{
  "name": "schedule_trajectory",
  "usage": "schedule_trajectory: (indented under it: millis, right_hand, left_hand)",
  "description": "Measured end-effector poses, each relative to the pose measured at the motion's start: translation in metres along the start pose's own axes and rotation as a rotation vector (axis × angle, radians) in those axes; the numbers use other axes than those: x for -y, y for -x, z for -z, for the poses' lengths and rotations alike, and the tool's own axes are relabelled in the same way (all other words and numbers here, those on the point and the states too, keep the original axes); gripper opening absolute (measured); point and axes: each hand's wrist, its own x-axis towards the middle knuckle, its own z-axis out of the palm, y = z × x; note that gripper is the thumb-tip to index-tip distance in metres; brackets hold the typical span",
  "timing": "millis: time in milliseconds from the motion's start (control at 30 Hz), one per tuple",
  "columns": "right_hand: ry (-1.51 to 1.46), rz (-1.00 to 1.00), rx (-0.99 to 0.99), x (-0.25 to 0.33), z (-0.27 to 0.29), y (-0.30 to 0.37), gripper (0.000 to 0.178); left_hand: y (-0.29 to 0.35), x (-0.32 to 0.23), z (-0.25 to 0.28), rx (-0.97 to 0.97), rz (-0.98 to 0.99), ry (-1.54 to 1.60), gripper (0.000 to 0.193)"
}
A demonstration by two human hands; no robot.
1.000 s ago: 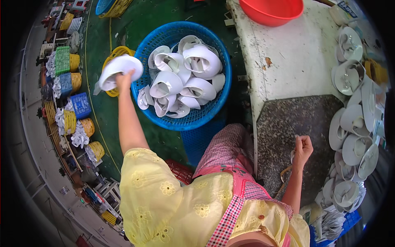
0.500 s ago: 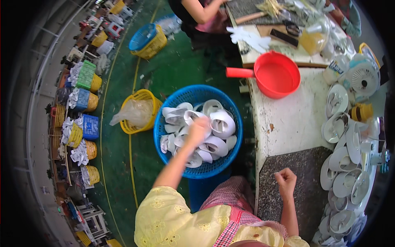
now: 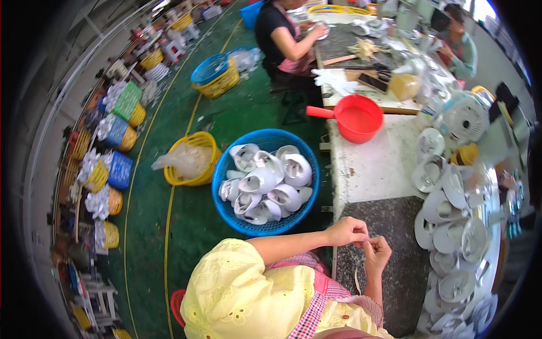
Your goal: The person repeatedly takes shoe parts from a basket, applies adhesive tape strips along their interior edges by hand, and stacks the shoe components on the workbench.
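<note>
The white tabletop [image 3: 361, 175] bears a speckled board [image 3: 403, 274] at its near end; beside its left edge, a blue basket [image 3: 254, 229] holds white pieces [image 3: 279, 195]. Over the board, left hand [image 3: 345, 231] and right hand [image 3: 377, 253] meet pinched; on what, I cannot tell.

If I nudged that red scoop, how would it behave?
The red scoop would probably feel light and fairly stiff, given its smooth, plastic-looking surface. Its handle seems to jut past the edge of the white table, so a bump there might swing it.
</note>
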Motion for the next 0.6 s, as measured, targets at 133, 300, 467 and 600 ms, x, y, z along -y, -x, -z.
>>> schedule_trajectory:
  millis: [133,300,467,600]
  right_hand:
    - [-0.119,-0.033,0.011,0.016,0.023,0.020,0.010]
    - [-0.213,-0.003,-0.198,0.012,0.064,0.052,0.011]
    - [-0.274,0.012,-0.340,0.014,0.086,0.077,0.012]
    - [-0.256,0.029,-0.337,0.014,0.100,0.093,0.014]
  left_hand:
    - [-0.002,-0.004,-0.023,0.068,-0.085,-0.173,0.013]
    - [-0.018,-0.009,-0.066,0.185,-0.098,-0.073,0.014]
    - [-0.023,-0.026,-0.102,0.376,-0.156,-0.245,0.015]
    - [-0.023,-0.020,-0.120,0.387,-0.111,-0.202,0.012]
